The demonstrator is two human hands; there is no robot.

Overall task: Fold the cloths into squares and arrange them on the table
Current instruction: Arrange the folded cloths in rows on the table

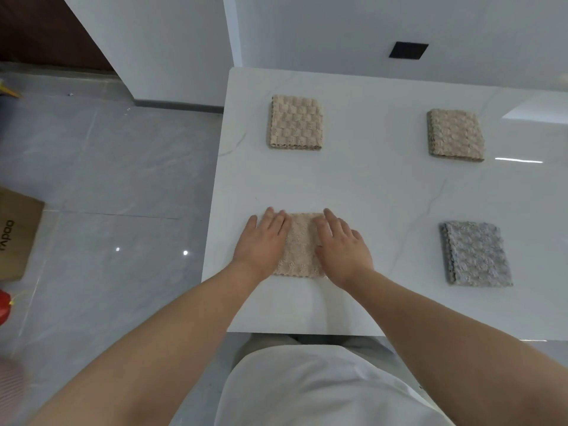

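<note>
four folded cloths lie on the glossy white marble-look table (368,195): three beige and one grey. each is a rough square, and all are well apart from one another. the near beige terry cloth (299,244) lies close to the table's left edge and near its front edge.

two bare hands rest on the near beige terry cloth. the left hand (261,241) lies flat over its left side, fingers straight and close together, with the fingertips at the cloth's far left corner. it curls round nothing. the right hand (342,247) lies flat over its right side, fingers straight and slightly spread, thumb toward the cloth's middle. it also only presses and grips nothing. one strip of the cloth shows between the two hands, and its scalloped near edge shows between the wrists.

straight beyond the near beige terry cloth, toward the wall, lies the beige checker-textured cloth (296,122), its layered edge facing the person. beyond and well to the right lies the beige bobble-textured cloth (455,135). directly to the right of the near beige terry cloth lies the one grey bobble-textured cloth (475,254), its layered edges on its left side.

to the left of the near beige terry cloth, off the table, the grey tiled floor (107,179) holds one brown cardboard box (17,235) with dark lettering, cut by the frame edge. one red object (3,305), mostly out of view, shows nearer the person. far beyond and to the right, one black square plate (408,50) sits on the white wall.
</note>
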